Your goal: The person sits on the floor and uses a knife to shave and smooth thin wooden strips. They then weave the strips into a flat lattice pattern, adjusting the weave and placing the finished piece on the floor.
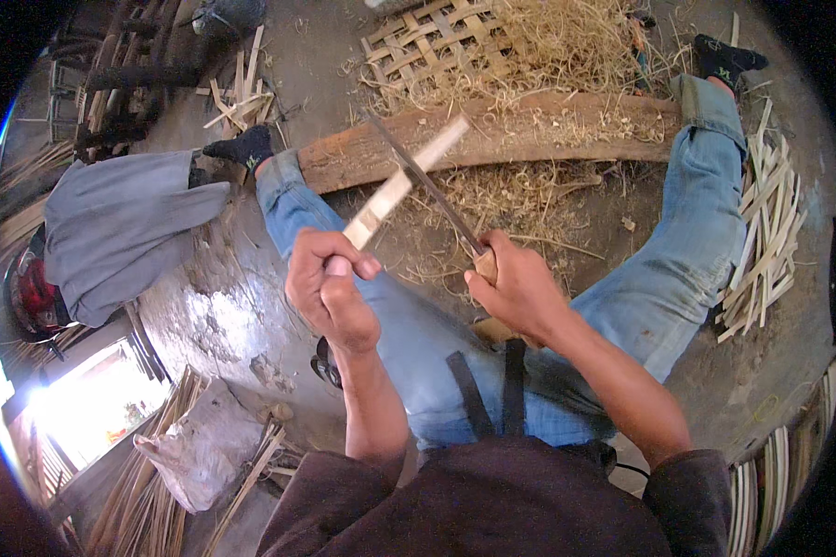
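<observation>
My left hand (333, 290) is closed round the lower end of a pale bamboo strip (390, 197), which points up and to the right. In my right hand (518, 286) is a long, thin-bladed knife (444, 202), its wooden handle (486, 266) partly covered by my fingers. The blade slants up to the left and crosses the strip around its middle. Whether the two touch is hard to make out, as the strip is slightly blurred. Both are held above the ground between my spread legs.
A wooden plank (529, 130) lies across between my feet. Beyond it are curly shavings (567, 46) and a woven bamboo lattice (437, 46). Cut strips (766, 232) are piled right of my leg. Left are a grey cloth (125, 223), a whitish sack (204, 446) and long thin strips (144, 492).
</observation>
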The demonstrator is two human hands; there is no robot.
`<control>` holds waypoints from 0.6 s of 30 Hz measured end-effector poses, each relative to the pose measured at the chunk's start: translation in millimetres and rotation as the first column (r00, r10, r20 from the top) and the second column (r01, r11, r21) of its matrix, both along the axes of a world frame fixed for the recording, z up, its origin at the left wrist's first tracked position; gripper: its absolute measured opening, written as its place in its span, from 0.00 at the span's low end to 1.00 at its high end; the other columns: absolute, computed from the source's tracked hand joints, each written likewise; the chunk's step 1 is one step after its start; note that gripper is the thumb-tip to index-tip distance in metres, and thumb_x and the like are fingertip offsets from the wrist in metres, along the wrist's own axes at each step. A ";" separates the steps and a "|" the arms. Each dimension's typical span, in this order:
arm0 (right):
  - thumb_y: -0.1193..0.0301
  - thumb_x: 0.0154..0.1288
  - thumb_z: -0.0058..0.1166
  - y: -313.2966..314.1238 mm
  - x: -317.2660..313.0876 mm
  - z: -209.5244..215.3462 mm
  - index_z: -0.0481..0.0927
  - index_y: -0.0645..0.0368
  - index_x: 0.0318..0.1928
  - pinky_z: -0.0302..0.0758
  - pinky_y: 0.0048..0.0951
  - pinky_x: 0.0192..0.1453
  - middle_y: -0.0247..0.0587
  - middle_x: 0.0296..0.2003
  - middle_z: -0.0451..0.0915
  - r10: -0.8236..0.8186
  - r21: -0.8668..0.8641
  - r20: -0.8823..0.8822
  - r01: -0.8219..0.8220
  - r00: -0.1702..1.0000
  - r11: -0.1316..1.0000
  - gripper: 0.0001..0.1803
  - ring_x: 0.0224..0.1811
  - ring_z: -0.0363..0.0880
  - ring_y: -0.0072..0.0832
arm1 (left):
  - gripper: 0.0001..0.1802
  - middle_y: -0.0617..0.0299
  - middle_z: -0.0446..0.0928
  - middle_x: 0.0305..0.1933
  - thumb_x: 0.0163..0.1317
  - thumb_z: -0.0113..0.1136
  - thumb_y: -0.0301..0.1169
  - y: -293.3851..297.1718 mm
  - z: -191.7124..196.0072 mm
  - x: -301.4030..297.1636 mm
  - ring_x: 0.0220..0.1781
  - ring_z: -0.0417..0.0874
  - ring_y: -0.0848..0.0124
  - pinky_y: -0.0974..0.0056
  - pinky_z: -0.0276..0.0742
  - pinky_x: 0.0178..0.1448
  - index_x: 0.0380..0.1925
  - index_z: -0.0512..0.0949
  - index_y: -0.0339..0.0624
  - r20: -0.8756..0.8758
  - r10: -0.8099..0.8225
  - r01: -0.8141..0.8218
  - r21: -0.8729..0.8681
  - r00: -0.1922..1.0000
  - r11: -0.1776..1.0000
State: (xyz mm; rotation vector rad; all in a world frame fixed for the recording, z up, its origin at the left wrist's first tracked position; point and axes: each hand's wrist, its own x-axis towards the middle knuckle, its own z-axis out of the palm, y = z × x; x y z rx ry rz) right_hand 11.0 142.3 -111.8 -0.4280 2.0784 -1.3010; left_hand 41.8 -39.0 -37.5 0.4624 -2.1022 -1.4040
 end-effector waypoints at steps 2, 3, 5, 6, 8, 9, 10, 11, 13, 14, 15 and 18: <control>0.63 0.60 0.57 -7.0 -2.9 -3.1 0.69 0.68 0.50 0.75 0.49 0.39 0.61 0.28 0.79 0.008 0.011 0.011 -0.008 1.000 1.000 0.24 0.33 0.80 0.57 | 0.09 0.61 0.67 0.19 0.54 0.44 0.30 -1.9 1.6 0.5 0.19 0.67 0.75 0.71 0.65 0.27 0.22 0.69 0.36 -0.040 -0.011 0.013 0.032 0.999 0.999; 0.62 0.60 0.57 -6.2 -6.3 0.3 0.69 0.68 0.49 0.75 0.47 0.38 0.59 0.27 0.78 0.010 -0.005 0.011 -0.009 1.000 1.000 0.24 0.32 0.80 0.55 | 0.09 0.61 0.67 0.19 0.54 0.44 0.30 -4.2 1.7 0.4 0.19 0.67 0.76 0.71 0.65 0.28 0.22 0.69 0.36 -0.060 -0.016 0.019 0.048 0.998 0.999; 0.62 0.60 0.58 -6.3 -7.5 2.5 0.69 0.67 0.49 0.74 0.45 0.36 0.57 0.25 0.77 0.039 -0.006 0.018 -0.039 0.999 0.999 0.24 0.31 0.80 0.54 | 0.09 0.61 0.67 0.20 0.54 0.45 0.31 -12.9 2.0 0.8 0.20 0.67 0.76 0.71 0.63 0.28 0.22 0.69 0.37 -0.062 -0.024 0.026 0.035 0.998 0.999; 0.62 0.60 0.59 -6.7 -6.7 -0.5 0.69 0.67 0.49 0.74 0.45 0.36 0.56 0.25 0.77 0.059 0.013 0.024 -0.060 0.998 0.998 0.25 0.31 0.80 0.53 | 0.09 0.61 0.67 0.20 0.55 0.45 0.32 -16.7 -0.9 4.2 0.20 0.66 0.76 0.72 0.63 0.28 0.22 0.68 0.37 -0.053 -0.026 0.027 0.013 0.998 1.000; 0.63 0.59 0.60 -12.0 -10.0 -0.8 0.68 0.67 0.50 0.74 0.44 0.37 0.55 0.25 0.77 0.079 0.022 0.048 -0.080 0.996 0.997 0.26 0.31 0.80 0.52 | 0.10 0.61 0.67 0.21 0.55 0.46 0.33 -24.0 -6.3 3.7 0.22 0.67 0.75 0.71 0.63 0.29 0.22 0.69 0.37 -0.038 -0.027 0.025 -0.040 0.999 0.999; 0.63 0.58 0.61 -14.7 -12.4 3.6 0.68 0.67 0.50 0.74 0.44 0.37 0.55 0.25 0.76 0.085 0.012 0.073 -0.086 0.994 0.996 0.26 0.31 0.80 0.52 | 0.11 0.61 0.67 0.22 0.55 0.46 0.34 -26.0 -7.9 3.0 0.24 0.67 0.75 0.70 0.63 0.31 0.22 0.69 0.37 -0.025 -0.019 0.017 -0.071 1.000 0.997; 0.64 0.58 0.61 -16.6 -11.4 5.1 0.68 0.67 0.50 0.74 0.43 0.37 0.55 0.25 0.76 0.093 0.007 0.109 -0.095 0.990 0.995 0.26 0.32 0.80 0.52 | 0.11 0.61 0.67 0.23 0.56 0.47 0.34 -26.8 -9.7 5.0 0.26 0.68 0.74 0.70 0.64 0.32 0.22 0.69 0.37 -0.003 -0.007 0.007 -0.097 1.000 0.995; 0.64 0.57 0.61 -18.4 -11.5 2.9 0.68 0.69 0.50 0.75 0.45 0.39 0.57 0.26 0.77 0.112 0.032 0.116 -0.116 0.987 0.993 0.27 0.33 0.80 0.53 | 0.11 0.61 0.67 0.24 0.56 0.47 0.35 -27.2 -12.0 3.9 0.29 0.68 0.73 0.69 0.64 0.35 0.23 0.70 0.38 -0.026 0.033 -0.036 -0.137 0.999 0.990; 0.64 0.56 0.61 -22.2 -17.4 -2.6 0.67 0.71 0.51 0.76 0.48 0.43 0.60 0.29 0.79 0.148 0.075 0.119 -0.157 0.982 0.985 0.29 0.36 0.80 0.57 | 0.12 0.61 0.67 0.27 0.56 0.47 0.36 -28.5 -17.8 -6.6 0.34 0.69 0.71 0.67 0.65 0.39 0.24 0.71 0.38 -0.090 0.107 -0.124 -0.220 0.990 0.967; 0.64 0.56 0.61 -22.5 -18.6 -2.7 0.67 0.71 0.51 0.76 0.48 0.43 0.61 0.29 0.79 0.129 0.057 0.101 -0.135 0.986 0.989 0.28 0.36 0.80 0.57 | 0.11 0.61 0.66 0.28 0.56 0.47 0.36 -29.7 -19.5 -12.4 0.35 0.68 0.70 0.66 0.64 0.41 0.26 0.71 0.39 -0.154 0.119 -0.146 -0.176 0.981 0.973; 0.65 0.56 0.60 -20.5 -16.8 -1.0 0.67 0.71 0.51 0.76 0.48 0.43 0.61 0.29 0.79 0.110 0.038 0.084 -0.114 0.990 0.993 0.28 0.36 0.80 0.57 | 0.11 0.61 0.66 0.29 0.56 0.48 0.36 -30.7 -21.1 -17.9 0.36 0.68 0.69 0.65 0.64 0.43 0.28 0.72 0.39 -0.217 0.133 -0.164 -0.131 0.967 0.978; 0.67 0.57 0.58 -18.5 -16.5 5.1 0.67 0.70 0.51 0.76 0.49 0.42 0.62 0.30 0.79 0.116 0.039 0.072 -0.119 0.991 0.992 0.25 0.36 0.79 0.58 | 0.10 0.62 0.66 0.31 0.56 0.47 0.35 -20.9 -24.8 -29.3 0.35 0.66 0.70 0.65 0.63 0.44 0.33 0.70 0.40 -0.384 0.185 -0.143 0.137 0.905 0.980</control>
